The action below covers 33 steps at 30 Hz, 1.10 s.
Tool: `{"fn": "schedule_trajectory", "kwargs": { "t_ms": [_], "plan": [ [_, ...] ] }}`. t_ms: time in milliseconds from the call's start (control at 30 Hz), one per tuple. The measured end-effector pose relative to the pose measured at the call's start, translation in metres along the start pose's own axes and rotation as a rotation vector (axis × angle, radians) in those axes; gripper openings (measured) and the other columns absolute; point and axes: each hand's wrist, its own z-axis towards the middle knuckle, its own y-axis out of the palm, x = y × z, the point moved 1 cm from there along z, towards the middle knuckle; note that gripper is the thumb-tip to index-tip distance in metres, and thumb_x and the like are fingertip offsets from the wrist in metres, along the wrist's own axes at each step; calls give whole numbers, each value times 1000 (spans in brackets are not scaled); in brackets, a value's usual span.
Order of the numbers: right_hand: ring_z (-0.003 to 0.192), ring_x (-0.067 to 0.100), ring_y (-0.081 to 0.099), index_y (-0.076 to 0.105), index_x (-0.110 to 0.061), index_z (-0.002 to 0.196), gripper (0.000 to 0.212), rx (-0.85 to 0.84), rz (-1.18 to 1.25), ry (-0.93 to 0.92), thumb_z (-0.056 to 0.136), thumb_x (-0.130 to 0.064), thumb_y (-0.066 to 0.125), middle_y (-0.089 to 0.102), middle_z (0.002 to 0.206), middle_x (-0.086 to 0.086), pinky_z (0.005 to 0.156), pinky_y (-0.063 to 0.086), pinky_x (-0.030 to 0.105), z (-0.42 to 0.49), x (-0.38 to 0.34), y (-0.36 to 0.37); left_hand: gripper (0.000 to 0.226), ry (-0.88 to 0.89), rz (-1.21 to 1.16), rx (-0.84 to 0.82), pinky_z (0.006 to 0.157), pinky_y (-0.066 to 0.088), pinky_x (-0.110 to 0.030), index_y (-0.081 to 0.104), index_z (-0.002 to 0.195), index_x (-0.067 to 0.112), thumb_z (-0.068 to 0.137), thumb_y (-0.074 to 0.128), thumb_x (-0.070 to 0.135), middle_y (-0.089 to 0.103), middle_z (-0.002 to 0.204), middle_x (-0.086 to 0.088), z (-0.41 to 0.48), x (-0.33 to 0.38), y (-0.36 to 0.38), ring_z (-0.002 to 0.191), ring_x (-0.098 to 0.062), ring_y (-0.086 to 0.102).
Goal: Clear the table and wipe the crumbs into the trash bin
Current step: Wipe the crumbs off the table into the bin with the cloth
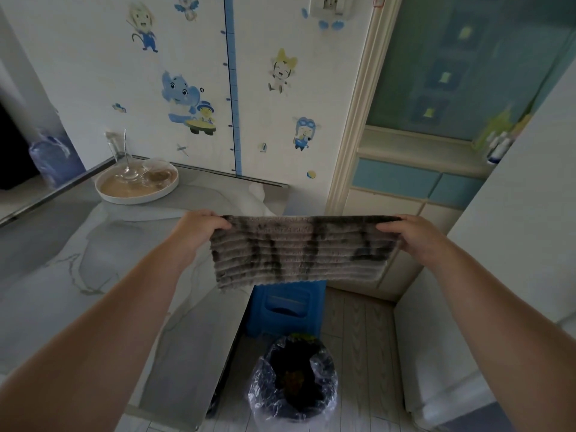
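Here, left hand (199, 224) and right hand (411, 233) each pinch the stretched cloth (299, 251) above the bin (293, 381); tray (137, 182) remains on desk (62, 260).

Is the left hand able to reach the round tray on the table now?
Probably not at once. The left hand grips one end of the grey cloth, which the right hand holds at the other end. The tray lies farther back on the table; nothing shows between them.

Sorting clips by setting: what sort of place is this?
Likely a family home's dining corner: cartoon stickers and a height chart on the wall, a marble-look table, a lined trash bin beside it.
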Motion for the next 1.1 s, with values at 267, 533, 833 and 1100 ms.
{"fn": "schedule_trajectory", "kwargs": {
  "t_ms": [267, 533, 833, 1100],
  "plan": [
    [88, 25, 60, 62, -11, 99, 22, 213, -176, -126, 84, -27, 65, 63, 92, 7, 82, 50, 34, -4, -5, 37, 19, -186, -272, 2, 69, 52, -37, 61, 100, 3, 83, 65, 10, 64, 95, -16, 5, -9, 17, 87, -32, 63],
    [74, 15, 57, 60, -12, 87, 18, 147, -254, -218, 85, -30, 62, 60, 78, 0, 63, 46, 27, -22, -21, 90, 18, -107, -335, -137, 66, 54, -35, 59, 98, 5, 84, 66, 14, 64, 86, -11, -12, 9, 58, 76, -26, 63],
    [89, 19, 61, 63, -21, 90, 10, -192, 60, -238, 91, -20, 54, 65, 88, 1, 74, 47, 30, -34, -32, 125, 33, 18, -291, -263, 74, 51, -30, 66, 100, 13, 93, 48, 40, 71, 95, -1, -22, 28, 76, 89, -19, 67],
    [100, 9, 58, 52, -17, 117, 47, -290, -63, -385, 76, -8, 72, 61, 110, -4, 81, 46, 18, -39, -25, 131, 35, 73, -264, -245, 77, 44, -31, 69, 95, 22, 97, 38, 40, 71, 102, 4, -28, 20, 68, 88, -14, 62]
  ]
}}
